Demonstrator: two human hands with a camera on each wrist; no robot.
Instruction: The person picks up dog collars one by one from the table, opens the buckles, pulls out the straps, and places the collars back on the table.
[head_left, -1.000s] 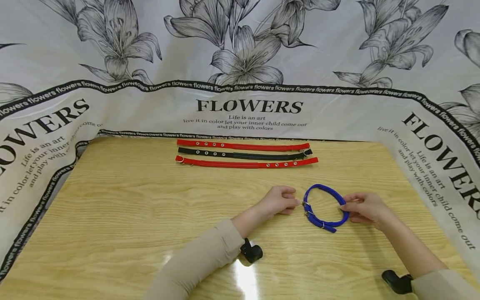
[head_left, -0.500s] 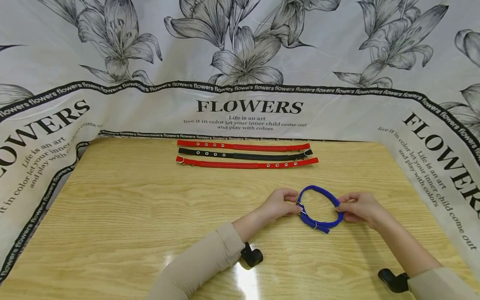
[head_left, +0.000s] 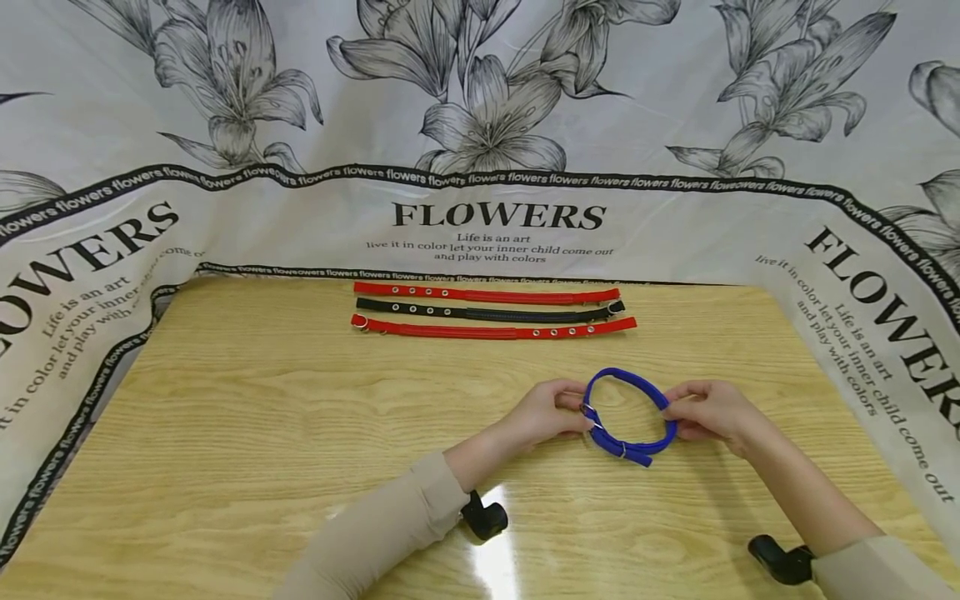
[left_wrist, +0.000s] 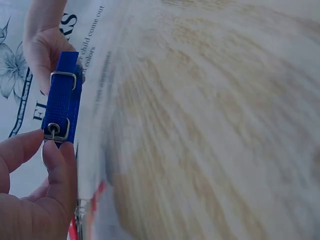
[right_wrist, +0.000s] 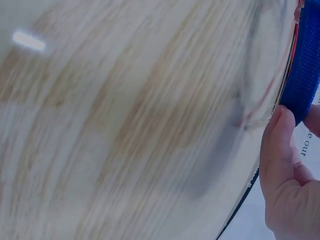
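Note:
A blue collar (head_left: 630,375), buckled into a loop, is held between my two hands over the right half of the table. My left hand (head_left: 546,412) pinches its left side at the metal buckle. In the left wrist view the buckle (left_wrist: 59,131) has its prong through an eyelet, and the strap's tail passes through a second metal loop (left_wrist: 64,75). My right hand (head_left: 716,417) pinches the plain band on the right side. The right wrist view shows the thumb (right_wrist: 284,122) on the blue band (right_wrist: 304,65).
Along the back of the wooden table (head_left: 300,433) lie two red collars (head_left: 487,293) and a black collar (head_left: 525,314) between them, straight and side by side. A white flower-printed cloth (head_left: 660,233) hangs behind and at both sides.
The blue collar has moved left with my right hand. My left hand, apart from it at first, has come to pinch it at the buckle. The other collars stay put.

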